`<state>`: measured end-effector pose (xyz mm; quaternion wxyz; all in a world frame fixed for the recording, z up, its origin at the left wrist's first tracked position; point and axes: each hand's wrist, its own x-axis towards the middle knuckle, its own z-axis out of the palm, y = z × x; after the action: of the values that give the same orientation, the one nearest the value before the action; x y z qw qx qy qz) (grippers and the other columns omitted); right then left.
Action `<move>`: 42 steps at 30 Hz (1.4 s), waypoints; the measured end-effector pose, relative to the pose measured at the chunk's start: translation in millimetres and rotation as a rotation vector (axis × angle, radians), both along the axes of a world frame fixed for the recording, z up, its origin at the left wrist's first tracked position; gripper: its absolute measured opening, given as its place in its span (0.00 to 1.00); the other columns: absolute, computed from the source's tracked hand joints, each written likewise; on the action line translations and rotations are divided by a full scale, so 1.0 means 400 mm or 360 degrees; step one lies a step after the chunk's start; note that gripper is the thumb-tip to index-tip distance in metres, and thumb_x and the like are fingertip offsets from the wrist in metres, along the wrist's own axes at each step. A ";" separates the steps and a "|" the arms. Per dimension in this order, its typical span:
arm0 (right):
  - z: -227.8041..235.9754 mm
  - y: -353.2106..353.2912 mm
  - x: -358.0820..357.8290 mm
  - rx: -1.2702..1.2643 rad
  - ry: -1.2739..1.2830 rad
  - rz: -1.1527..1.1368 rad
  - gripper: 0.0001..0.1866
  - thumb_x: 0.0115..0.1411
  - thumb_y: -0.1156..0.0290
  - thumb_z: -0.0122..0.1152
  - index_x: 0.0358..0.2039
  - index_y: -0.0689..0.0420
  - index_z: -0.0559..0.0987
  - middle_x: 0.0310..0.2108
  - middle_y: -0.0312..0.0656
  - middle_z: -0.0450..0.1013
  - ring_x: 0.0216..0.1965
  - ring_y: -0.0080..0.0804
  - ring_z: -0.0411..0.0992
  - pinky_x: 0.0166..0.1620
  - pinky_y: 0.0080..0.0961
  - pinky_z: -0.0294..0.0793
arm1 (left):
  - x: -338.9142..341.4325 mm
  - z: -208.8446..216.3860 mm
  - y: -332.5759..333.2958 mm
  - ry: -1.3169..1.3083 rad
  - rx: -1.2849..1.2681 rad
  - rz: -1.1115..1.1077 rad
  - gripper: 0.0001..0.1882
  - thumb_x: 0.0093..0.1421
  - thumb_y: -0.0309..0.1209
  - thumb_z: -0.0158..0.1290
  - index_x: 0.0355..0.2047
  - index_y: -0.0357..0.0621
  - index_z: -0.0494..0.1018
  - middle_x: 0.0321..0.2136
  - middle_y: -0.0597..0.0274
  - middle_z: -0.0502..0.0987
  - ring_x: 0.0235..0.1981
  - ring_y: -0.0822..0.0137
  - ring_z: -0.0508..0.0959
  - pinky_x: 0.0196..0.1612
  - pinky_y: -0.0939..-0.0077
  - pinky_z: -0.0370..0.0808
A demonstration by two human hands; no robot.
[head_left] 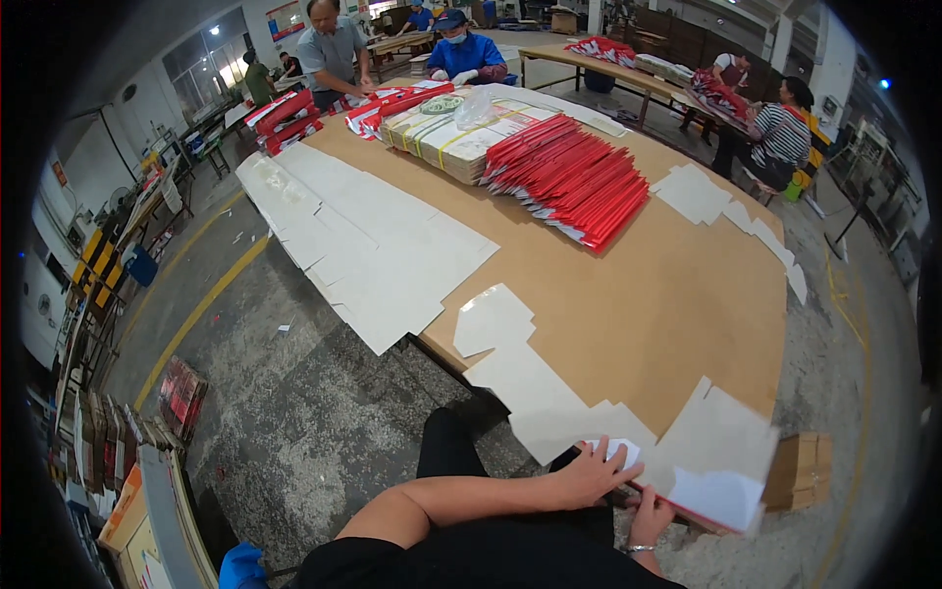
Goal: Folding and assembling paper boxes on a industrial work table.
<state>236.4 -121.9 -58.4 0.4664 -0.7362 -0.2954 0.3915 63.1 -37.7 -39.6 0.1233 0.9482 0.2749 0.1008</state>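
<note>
At the near right corner of the table, a white sheet-like piece with a red edge [721, 498] lies over pale cardboard; its kind is not clear. My left hand [594, 477] lies across its left end with fingers stretched out, next to a small white flap [620, 451]. My right hand [650, 520], with a bracelet at the wrist, grips the red near edge, its fingers partly hidden below. Under and beside the hands are flat white cardboard pieces [559, 407] along the table's near edge.
On the brown table [677, 304] lies a fanned stack of red folded pieces [574, 182], beside a strapped white bundle [451, 137]. Long white cardboard sheets [383, 240] overhang the left edge. A brown carton [797, 471] stands at right. A person in blue [471, 57] works across the table.
</note>
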 end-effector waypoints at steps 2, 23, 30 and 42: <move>0.016 0.051 0.005 0.0874 -0.1314 0.0213 0.10 0.56 0.73 0.58 0.38 0.62 0.77 0.29 0.46 0.75 0.29 0.40 0.75 0.35 0.30 0.74 | -0.008 -0.010 0.019 -0.0068 -0.0176 -0.0007 0.50 0.42 0.46 0.66 0.62 0.39 0.56 0.57 0.42 0.61 0.58 0.37 0.60 0.54 0.48 0.65; 0.045 0.194 -0.041 0.0589 -0.1873 0.1560 0.26 0.60 0.56 0.54 0.60 0.39 0.68 0.65 0.44 0.55 0.67 0.50 0.49 0.63 0.67 0.39 | -0.341 0.068 0.211 0.0473 -0.0283 0.0085 0.23 0.55 0.34 0.52 0.53 0.53 0.72 0.48 0.57 0.75 0.38 0.53 0.78 0.38 0.55 0.75; 0.038 0.239 0.073 0.1437 -0.1277 0.1305 0.24 0.58 0.59 0.57 0.56 0.45 0.72 0.62 0.49 0.59 0.62 0.52 0.57 0.63 0.55 0.52 | -0.275 0.036 0.450 0.0397 -0.1143 -0.0288 0.15 0.51 0.37 0.56 0.38 0.48 0.80 0.32 0.54 0.81 0.35 0.51 0.79 0.37 0.59 0.74; 0.046 0.278 0.023 0.0734 -0.1595 0.1474 0.33 0.45 0.53 0.67 0.52 0.50 0.74 0.52 0.47 0.64 0.55 0.48 0.60 0.57 0.49 0.55 | -0.364 0.038 0.231 0.0108 0.0548 0.0028 0.18 0.54 0.38 0.56 0.44 0.45 0.75 0.41 0.59 0.75 0.50 0.60 0.72 0.47 0.56 0.71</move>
<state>245.5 -10.7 -40.1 0.2044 -0.5093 -0.8309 0.0918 -82.3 54.7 -24.5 -0.0511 0.9557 0.2659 0.1153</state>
